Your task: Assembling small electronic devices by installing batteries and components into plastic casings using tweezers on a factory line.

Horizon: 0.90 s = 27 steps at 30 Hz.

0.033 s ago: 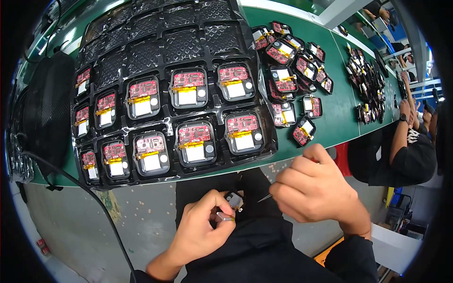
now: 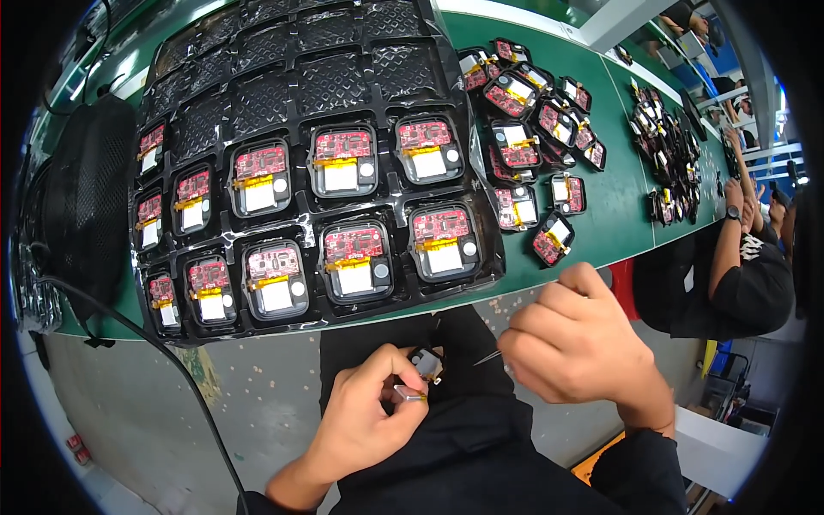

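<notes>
Over my lap, my left hand (image 2: 371,403) is closed round a small dark device housing (image 2: 426,364) with a grey inner face. A flat silvery piece (image 2: 410,393), with a bit of yellow tape at its end, is pinched between thumb and fingers beside the housing. To the right, my right hand (image 2: 573,339) is closed on a thin pointed metal tool (image 2: 487,358). Its tip points left toward the housing but stays apart from it. My fingers hide the rest of the tool, so its full shape does not show.
A black moulded tray (image 2: 313,212) lies on the green table (image 2: 614,219), its near rows holding housings with red circuit boards. Right of it is a pile of similar housings (image 2: 519,146); another pile (image 2: 665,159) lies farther off. A black cable (image 2: 184,369) hangs left. A co-worker (image 2: 730,283) is at right.
My right hand and its tool have shifted slightly right, away from the housing. My left hand has stayed in place. The co-worker's arm has moved a little.
</notes>
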Each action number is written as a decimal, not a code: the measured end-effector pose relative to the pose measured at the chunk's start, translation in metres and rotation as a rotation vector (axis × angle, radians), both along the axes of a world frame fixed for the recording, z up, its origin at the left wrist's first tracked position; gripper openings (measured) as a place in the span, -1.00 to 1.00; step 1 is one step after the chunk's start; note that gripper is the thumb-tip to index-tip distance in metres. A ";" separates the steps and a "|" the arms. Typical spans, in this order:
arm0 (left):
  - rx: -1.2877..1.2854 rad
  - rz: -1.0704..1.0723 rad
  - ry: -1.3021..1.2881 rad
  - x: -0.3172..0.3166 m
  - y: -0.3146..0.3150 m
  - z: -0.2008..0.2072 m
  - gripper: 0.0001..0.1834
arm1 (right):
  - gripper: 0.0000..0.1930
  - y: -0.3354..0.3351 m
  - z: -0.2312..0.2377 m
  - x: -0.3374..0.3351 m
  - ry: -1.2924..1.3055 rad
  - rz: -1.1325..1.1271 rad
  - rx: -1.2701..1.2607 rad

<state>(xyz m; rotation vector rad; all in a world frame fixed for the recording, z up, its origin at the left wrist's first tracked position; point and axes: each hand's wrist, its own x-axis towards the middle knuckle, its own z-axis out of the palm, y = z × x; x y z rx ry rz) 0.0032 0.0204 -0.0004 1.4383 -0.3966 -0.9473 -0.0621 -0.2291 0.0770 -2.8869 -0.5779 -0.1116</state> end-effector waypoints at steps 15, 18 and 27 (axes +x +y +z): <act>0.012 -0.132 -0.083 -0.003 -0.010 0.010 -0.78 | -0.79 -0.002 -0.014 -0.019 -0.123 0.019 0.086; -0.006 -0.082 -0.074 -0.003 -0.010 0.010 -0.79 | -0.79 -0.008 -0.010 -0.021 -0.045 0.022 0.044; -0.005 -0.120 -0.054 -0.006 -0.012 0.008 -0.79 | -0.81 -0.007 -0.022 -0.023 -0.117 -0.035 0.062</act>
